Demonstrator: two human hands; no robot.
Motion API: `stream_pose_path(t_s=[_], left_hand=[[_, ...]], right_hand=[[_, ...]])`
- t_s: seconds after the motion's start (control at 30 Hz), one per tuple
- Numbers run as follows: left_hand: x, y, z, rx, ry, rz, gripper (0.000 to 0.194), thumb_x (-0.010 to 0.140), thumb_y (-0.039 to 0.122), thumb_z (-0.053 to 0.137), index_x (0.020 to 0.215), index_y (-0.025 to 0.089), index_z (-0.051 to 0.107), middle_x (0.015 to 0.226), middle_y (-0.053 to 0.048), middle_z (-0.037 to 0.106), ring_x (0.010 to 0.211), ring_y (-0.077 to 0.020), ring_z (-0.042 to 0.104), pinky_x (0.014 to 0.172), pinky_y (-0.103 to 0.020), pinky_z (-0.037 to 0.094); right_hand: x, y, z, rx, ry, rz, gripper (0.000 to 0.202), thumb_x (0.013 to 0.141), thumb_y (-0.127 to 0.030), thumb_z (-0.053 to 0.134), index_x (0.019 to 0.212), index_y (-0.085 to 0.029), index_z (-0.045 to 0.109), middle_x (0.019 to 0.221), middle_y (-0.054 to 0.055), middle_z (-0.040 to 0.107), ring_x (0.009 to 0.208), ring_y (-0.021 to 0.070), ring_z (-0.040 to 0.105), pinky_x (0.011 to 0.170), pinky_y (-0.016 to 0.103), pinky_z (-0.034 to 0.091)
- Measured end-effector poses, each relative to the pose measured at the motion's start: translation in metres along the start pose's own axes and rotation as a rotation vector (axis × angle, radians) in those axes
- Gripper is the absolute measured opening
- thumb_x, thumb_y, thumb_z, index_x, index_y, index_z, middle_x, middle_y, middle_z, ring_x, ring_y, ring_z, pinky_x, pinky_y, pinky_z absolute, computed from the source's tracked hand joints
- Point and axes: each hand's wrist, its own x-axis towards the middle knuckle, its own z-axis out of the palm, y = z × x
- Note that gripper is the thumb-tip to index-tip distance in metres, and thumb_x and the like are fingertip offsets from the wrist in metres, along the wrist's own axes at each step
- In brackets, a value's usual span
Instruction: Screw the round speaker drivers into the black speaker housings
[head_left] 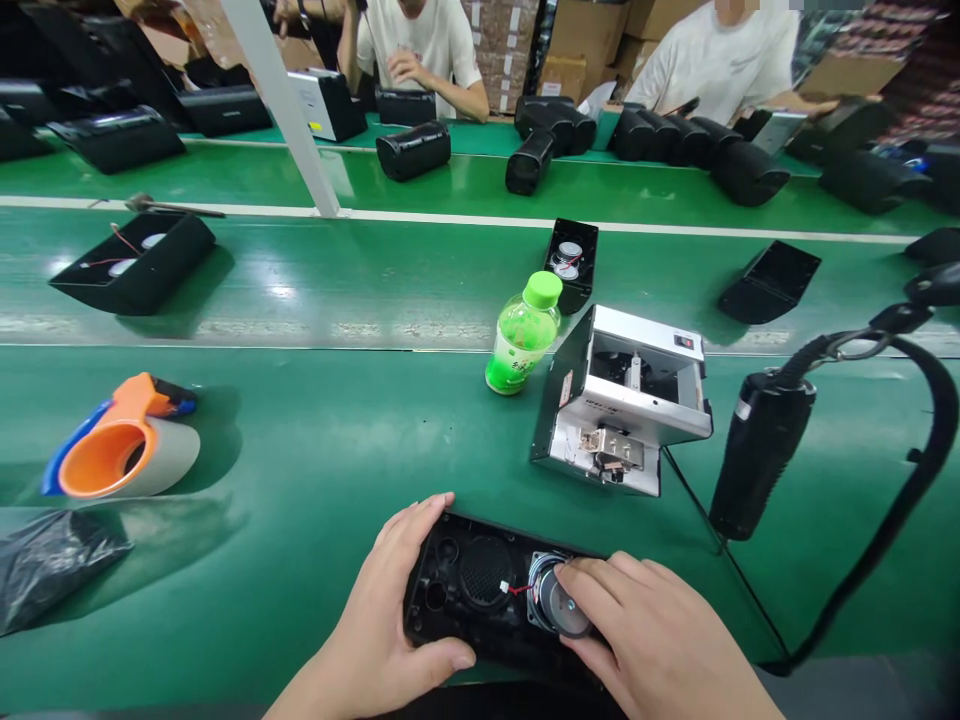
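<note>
On the green work surface in front of me lies a black speaker housing (469,622), its inner side facing up, with a round grille on the left half. My left hand (394,610) grips the housing's left end, thumb on the near edge and fingers on the far edge. A silver round speaker driver (564,602) sits at the right half of the housing, and my right hand (641,625) has its thumb and fingers around it. A short red wire with a white plug (505,588) runs from the driver leftward. Whether the driver is fully seated I cannot tell.
A silver screw feeder (626,400) and a green-capped bottle (523,335) stand beyond the housing. A black electric screwdriver (761,455) hangs at right. An orange tape dispenser (124,440) and black plastic bag (56,565) lie left. Speaker housings sit on the conveyor; two people work opposite.
</note>
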Motion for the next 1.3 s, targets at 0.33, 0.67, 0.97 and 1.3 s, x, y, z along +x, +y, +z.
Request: stream_pose_path(t_s=[0.33, 0.67, 0.97, 1.3], left_hand=[[-0.0009, 0.0005, -0.0002, -0.006, -0.005, -0.016, 0.107, 0.091, 0.092, 0.057, 0.174, 0.033, 0.024, 0.17, -0.015, 0.051, 0.155, -0.0414, 0.052, 0.126, -0.064, 0.046], [-0.0019, -0.0011, 0.0007, 0.023, 0.012, 0.001, 0.107, 0.092, 0.092, 0.055, 0.174, 0.032, 0.025, 0.169, -0.017, 0.053, 0.153, -0.0411, 0.055, 0.124, -0.061, 0.049], [-0.0001, 0.0009, -0.0001, 0.004, 0.017, 0.002, 0.106, 0.091, 0.091, 0.058, 0.174, 0.033, 0.025, 0.168, -0.017, 0.054, 0.152, -0.0429, 0.056, 0.123, -0.063, 0.05], [-0.0006, 0.0016, 0.0005, -0.013, -0.007, -0.014, 0.107, 0.092, 0.091, 0.058, 0.175, 0.033, 0.023, 0.17, -0.016, 0.05, 0.154, -0.0423, 0.053, 0.126, -0.066, 0.046]], right_hand=[[-0.0008, 0.0025, 0.0005, -0.013, -0.033, -0.006, 0.04, 0.085, -0.014, 0.07, 0.122, -0.027, 0.065, 0.1, -0.003, 0.073, 0.081, 0.0225, 0.064, 0.072, 0.037, 0.044], [0.0, 0.0021, 0.0025, -0.031, -0.032, -0.005, 0.041, 0.084, -0.015, 0.073, 0.123, -0.028, 0.064, 0.101, -0.003, 0.074, 0.08, 0.0226, 0.063, 0.072, 0.037, 0.045], [-0.0004, -0.0005, -0.0008, -0.035, -0.045, -0.007, 0.041, 0.087, -0.014, 0.071, 0.125, -0.026, 0.063, 0.102, -0.002, 0.075, 0.081, 0.0232, 0.065, 0.073, 0.038, 0.047], [0.0017, 0.0045, -0.0066, 0.001, -0.051, -0.027, 0.046, 0.084, -0.013, 0.072, 0.126, -0.028, 0.061, 0.105, -0.002, 0.078, 0.083, 0.0225, 0.069, 0.074, 0.036, 0.05]])
